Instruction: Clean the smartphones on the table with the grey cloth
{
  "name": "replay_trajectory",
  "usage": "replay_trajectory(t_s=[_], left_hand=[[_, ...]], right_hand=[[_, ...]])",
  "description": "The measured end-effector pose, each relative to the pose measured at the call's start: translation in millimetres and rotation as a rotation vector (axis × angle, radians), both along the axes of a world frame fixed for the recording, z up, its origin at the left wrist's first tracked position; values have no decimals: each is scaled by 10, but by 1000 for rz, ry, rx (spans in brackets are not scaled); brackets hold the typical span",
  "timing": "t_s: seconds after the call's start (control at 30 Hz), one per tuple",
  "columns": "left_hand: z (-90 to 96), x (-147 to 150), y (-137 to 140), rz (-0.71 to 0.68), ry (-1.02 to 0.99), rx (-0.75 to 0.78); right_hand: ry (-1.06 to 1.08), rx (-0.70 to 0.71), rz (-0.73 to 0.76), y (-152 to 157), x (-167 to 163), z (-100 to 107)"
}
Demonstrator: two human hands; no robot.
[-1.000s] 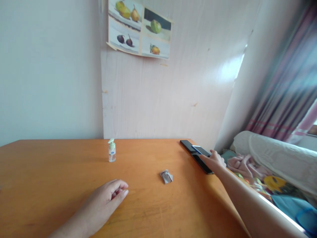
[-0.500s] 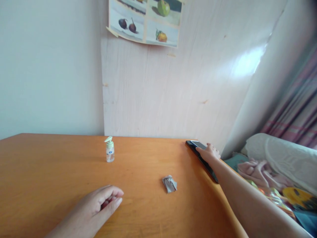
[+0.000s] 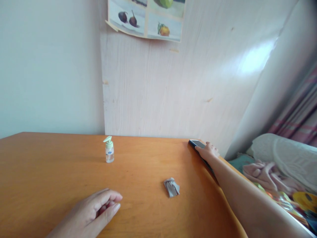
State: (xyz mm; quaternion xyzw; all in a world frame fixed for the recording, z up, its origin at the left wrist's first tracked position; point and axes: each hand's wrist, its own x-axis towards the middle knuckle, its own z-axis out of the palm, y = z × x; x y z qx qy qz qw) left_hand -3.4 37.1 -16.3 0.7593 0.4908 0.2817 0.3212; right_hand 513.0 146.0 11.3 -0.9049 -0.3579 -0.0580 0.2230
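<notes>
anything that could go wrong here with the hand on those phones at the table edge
The right hand rests on a dark phone lying right at the far right edge of the table; a careless pull might tip it off toward the bedding. The forearm covers whatever lies along that edge behind it, so something there might get swept off. The left hand rests empty, too far to help.

The person's left hand (image 3: 95, 211) rests palm down near the front edge of the table (image 3: 49, 172), fingers loosely curled inward, thumb tucked alongside, the wrist running off the lower frame. The right arm stretches out straight along the table's right edge, bare forearm angled upward, with the right hand (image 3: 207, 152) lying palm down near the far right corner, fingers extended forward.
</notes>
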Motion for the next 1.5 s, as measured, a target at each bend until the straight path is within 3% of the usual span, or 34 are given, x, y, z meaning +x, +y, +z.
replay_trajectory(t_s=[0.83,0.97,1.17,1.3,1.4,1.5], left_hand=[[75,13,-31,-2,32,9],[142,39,-58,-3,35,25],[197,58,-76,-15,22,40],[236,66,-81,-38,10,39],[243,62,-77,-51,-1,40],[218,52,-63,-59,-11,44]], right_hand=[[26,-54,4,-91,51,-23],[19,-76,40,-303,91,47],[-8,-138,119,-877,71,95],[-67,-255,155,-1221,-21,66],[-78,-299,190,-1352,-89,34],[-27,-245,195,-1385,-123,5]])
